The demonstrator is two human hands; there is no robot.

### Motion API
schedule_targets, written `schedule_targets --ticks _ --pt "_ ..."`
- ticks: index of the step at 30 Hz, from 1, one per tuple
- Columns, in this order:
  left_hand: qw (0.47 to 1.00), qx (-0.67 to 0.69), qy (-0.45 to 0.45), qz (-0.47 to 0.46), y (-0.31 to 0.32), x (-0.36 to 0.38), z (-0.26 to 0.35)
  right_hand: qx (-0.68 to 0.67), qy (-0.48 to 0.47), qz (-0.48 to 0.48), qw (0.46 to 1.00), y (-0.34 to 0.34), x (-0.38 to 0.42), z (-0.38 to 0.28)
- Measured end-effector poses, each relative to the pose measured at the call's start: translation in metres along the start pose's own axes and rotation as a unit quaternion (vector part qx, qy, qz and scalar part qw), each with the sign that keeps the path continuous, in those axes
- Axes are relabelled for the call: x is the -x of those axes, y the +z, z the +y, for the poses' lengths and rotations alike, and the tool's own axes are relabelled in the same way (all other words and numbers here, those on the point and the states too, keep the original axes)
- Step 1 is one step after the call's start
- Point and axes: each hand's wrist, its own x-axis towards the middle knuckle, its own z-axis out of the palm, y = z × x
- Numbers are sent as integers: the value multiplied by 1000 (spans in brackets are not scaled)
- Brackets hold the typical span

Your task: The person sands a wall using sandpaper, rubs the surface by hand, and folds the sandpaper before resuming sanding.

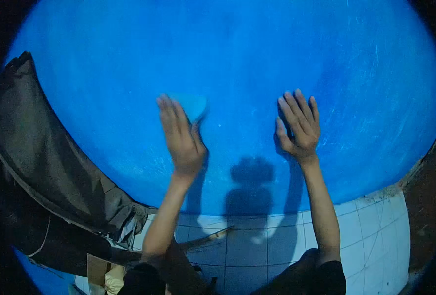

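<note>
A blue painted wall [237, 59] with pale scuffs and scratches fills most of the view. Against it my left hand [182, 142] presses a thin, flat light-blue piece [192, 104], either cloth or a sheet. The piece sticks out past my fingers on the right, and my palm hides the rest of it. Farther right, my right hand [301, 125] lies on the wall, fingers spread, with nothing in it. Both arms reach up from the bottom of the view.
White tiles [287, 241] cover the floor below the wall. On the left hangs a dark grey cloth [46, 132]. A thin stick [210, 237] lies on the tiles, and a cardboard piece [97, 271] stands at the lower left. Brown ground [427, 211] borders the tiles on the right.
</note>
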Motion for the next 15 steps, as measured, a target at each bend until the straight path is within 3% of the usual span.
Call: schedule_targets --ticks 3,6,8,12,14,15 --pt "999 -6 -25 47 -1 -18 0 -13 -6 15 1000 4 3 1" --pt "1000 11 8 -2 6 46 -1 -12 -1 8 1000 4 3 1" --pt "993 -9 23 -112 1 89 -8 -13 -3 10 1000 3 3 3" --pt "996 4 36 -82 -6 49 -12 -15 -2 14 1000 5 4 2" --pt "999 23 39 3 -9 10 -12 -12 -6 12 1000 5 4 2" --pt "999 22 34 -2 -7 -4 -16 -7 -3 11 1000 3 3 1"
